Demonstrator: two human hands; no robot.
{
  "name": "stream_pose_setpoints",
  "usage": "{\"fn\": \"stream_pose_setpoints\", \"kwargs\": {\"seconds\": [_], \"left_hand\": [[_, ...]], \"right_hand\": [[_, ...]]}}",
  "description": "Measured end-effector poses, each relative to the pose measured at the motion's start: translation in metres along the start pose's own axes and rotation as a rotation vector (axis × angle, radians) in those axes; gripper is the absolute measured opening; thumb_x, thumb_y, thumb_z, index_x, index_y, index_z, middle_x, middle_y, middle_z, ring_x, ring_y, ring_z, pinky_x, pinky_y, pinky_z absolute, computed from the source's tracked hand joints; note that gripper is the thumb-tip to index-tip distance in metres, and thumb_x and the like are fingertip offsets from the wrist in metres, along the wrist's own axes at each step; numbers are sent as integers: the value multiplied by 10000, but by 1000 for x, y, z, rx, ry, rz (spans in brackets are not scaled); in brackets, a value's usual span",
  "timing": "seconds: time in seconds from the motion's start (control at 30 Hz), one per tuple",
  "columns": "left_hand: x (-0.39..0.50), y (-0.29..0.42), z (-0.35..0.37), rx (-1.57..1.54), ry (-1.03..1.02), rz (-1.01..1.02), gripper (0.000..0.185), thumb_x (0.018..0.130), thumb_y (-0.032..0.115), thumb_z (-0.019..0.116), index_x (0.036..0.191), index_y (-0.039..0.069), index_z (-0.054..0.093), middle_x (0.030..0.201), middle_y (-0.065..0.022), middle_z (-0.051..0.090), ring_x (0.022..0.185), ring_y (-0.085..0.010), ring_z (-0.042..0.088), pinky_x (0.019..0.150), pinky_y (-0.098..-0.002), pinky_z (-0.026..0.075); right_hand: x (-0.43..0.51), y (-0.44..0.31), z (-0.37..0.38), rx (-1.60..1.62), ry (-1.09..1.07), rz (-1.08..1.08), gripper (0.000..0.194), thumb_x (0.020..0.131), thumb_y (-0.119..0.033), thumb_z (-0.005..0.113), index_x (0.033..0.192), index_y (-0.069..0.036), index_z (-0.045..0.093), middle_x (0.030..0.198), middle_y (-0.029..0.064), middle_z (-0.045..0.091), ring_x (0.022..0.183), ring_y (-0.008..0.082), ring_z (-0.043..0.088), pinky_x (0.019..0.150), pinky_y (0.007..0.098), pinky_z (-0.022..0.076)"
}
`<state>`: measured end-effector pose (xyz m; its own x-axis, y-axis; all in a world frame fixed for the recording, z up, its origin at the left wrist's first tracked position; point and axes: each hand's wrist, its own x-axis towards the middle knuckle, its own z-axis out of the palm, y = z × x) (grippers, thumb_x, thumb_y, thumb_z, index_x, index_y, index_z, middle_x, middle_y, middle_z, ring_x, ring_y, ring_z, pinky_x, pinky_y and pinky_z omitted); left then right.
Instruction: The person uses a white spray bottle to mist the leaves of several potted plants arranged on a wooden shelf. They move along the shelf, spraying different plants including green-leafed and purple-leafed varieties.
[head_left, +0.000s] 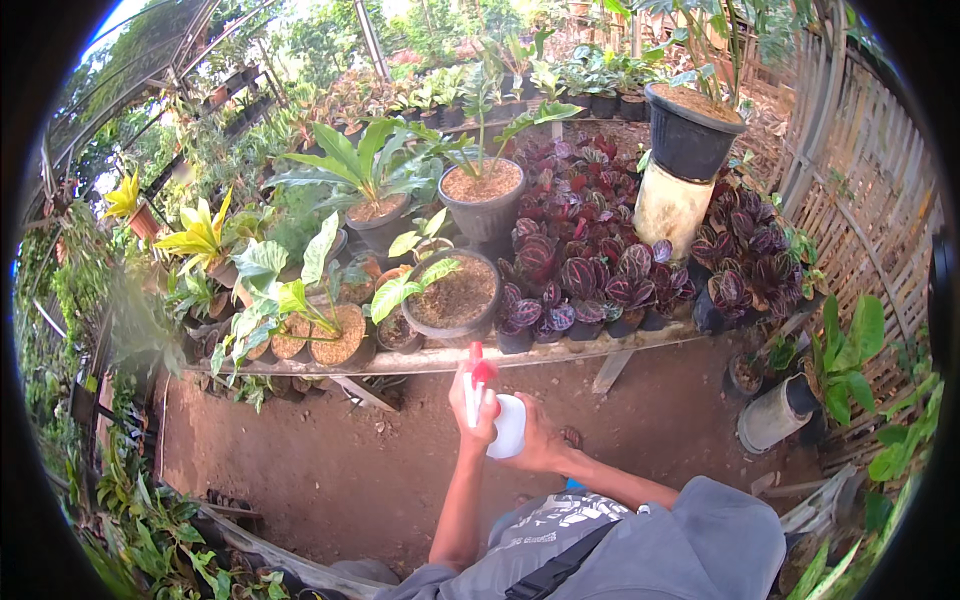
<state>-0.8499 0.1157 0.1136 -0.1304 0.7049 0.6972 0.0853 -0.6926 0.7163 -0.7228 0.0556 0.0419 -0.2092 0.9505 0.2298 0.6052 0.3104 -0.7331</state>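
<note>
Between my hands, in front of my body, is a spray bottle (509, 426) with a white body and a red and white trigger head. My left hand (471, 411) is closed round the trigger head, and my right hand (538, 433) holds the side of the white body. The red nozzle points toward the bench edge, just below a round black pot (459, 296) of soil with a light green leafy plant. To its left stands a pot of brown growing medium (341, 336) with a large-leaved plant. Dark red and purple striped-leaf plants (592, 279) fill the bench on the right.
A plant bench (517, 360) curves across in front of me over a dirt floor. A large black pot (691, 131) stands on a pale cylinder (670, 210). At right are a woven bamboo fence (862, 180) and a tilted pale container (772, 420). More plants grow at lower left.
</note>
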Motion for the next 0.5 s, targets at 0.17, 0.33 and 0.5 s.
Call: {"fn": "stream_pose_setpoints", "kwargs": {"seconds": [0.17, 0.33, 0.5], "left_hand": [[-16, 0, -9, -107, -26, -270, 411, 920, 349, 506, 930, -48, 614, 880, -145, 624, 778, -209, 588, 720, -335, 457], [-23, -4, -5, -55, 36, -198, 396, 938, 345, 499, 870, -28, 615, 800, -120, 626, 718, -197, 579, 671, -330, 448], [-19, -18, 5, -23, 115, -244, 408, 949, 350, 503, 801, -15, 611, 666, -74, 594, 626, -172, 551, 603, -319, 427]], "right_hand": [[-15, -6, -1, 17, -67, 27, 1220, 569, -366, 912, 1437, 53, 163, 1356, 304, 405, 1279, 447, 447, 1067, 497, 387], [-17, -6, -7, 32, -136, 49, 1193, 552, -330, 908, 1434, 35, 192, 1362, 285, 409, 1277, 436, 450, 1063, 477, 398], [-11, -1, -14, 28, -178, 68, 1165, 533, -315, 906, 1425, 29, 240, 1368, 263, 414, 1275, 410, 457, 1055, 459, 408]]}}
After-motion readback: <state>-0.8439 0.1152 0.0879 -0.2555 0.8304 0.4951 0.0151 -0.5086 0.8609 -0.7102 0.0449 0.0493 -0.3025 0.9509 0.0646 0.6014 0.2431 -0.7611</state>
